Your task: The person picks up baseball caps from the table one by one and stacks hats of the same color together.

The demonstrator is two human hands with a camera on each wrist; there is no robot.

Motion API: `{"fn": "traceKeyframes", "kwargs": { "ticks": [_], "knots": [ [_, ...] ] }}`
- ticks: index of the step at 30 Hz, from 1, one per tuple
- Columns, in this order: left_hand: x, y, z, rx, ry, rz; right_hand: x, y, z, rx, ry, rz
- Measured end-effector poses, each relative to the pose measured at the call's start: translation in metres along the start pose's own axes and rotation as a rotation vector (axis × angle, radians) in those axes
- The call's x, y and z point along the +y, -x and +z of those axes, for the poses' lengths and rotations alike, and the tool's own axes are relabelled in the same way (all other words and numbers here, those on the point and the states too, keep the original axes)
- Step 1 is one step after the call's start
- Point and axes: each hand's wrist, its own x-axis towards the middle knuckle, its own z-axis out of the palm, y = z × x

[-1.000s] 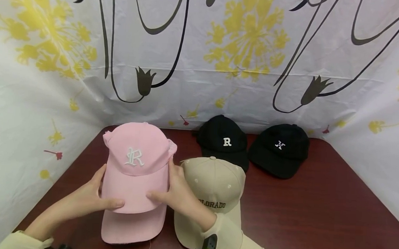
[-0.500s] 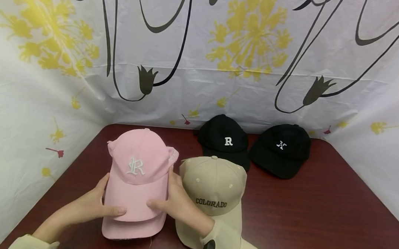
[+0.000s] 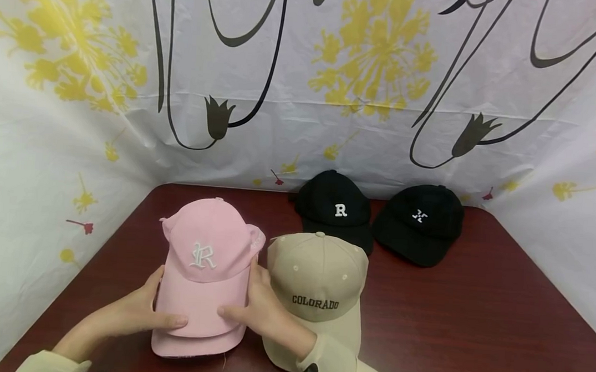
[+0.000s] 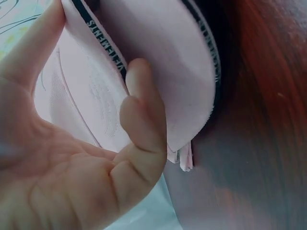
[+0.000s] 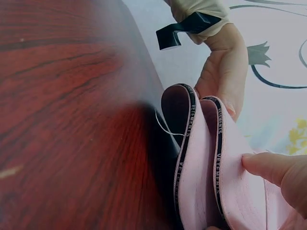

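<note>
Two pink baseball caps are stacked at the left of the table. The upper pink cap (image 3: pixel 205 304) bears a white "R" and covers most of the lower pink cap (image 3: pixel 196 347), whose brim juts out below. My left hand (image 3: pixel 130 312) grips the upper brim's left side, thumb on top. On the right side, my right hand (image 3: pixel 265 309) holds the same brim, its thumb also on top. In the left wrist view, curled fingers sit between the upper brim and the lower brim (image 4: pixel 177 62). Both brims (image 5: pixel 194 177) show black lettered edging in the right wrist view.
A beige "COLORADO" cap (image 3: pixel 319 273) stands right beside my right hand, partly behind the forearm. Further back are a black cap with an "R" (image 3: pixel 329 201) and another black cap (image 3: pixel 421 230). A patterned white cloth (image 3: pixel 280 135) encloses the dark red table (image 3: pixel 452 320).
Both hands have lowered the upper pink cap toward the front, so less of the lower brim shows. The beige cap's lettering is now uncovered. The other caps stay put.
</note>
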Motion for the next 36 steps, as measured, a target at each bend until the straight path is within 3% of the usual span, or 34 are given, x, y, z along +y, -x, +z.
{"fn": "traceKeyframes", "kwargs": {
  "ticks": [9, 16, 20, 28, 36],
  "knots": [
    [-0.007, 0.003, 0.004, 0.052, -0.134, 0.011, 0.000, 0.006, 0.006, 0.014, 0.052, -0.022],
    [-0.011, 0.000, 0.005, 0.082, -0.187, 0.120, 0.001, 0.007, 0.008, 0.024, 0.105, -0.030],
    [-0.012, -0.001, 0.004, 0.089, -0.216, 0.138, 0.001, 0.008, 0.009, 0.025, 0.108, -0.021],
    [-0.010, 0.003, 0.005, 0.046, -0.268, 0.014, 0.003, 0.008, 0.010, 0.018, 0.121, -0.021],
    [-0.009, 0.005, 0.004, 0.023, -0.306, -0.013, 0.003, 0.008, 0.010, -0.009, 0.135, 0.006]
  ]
}}
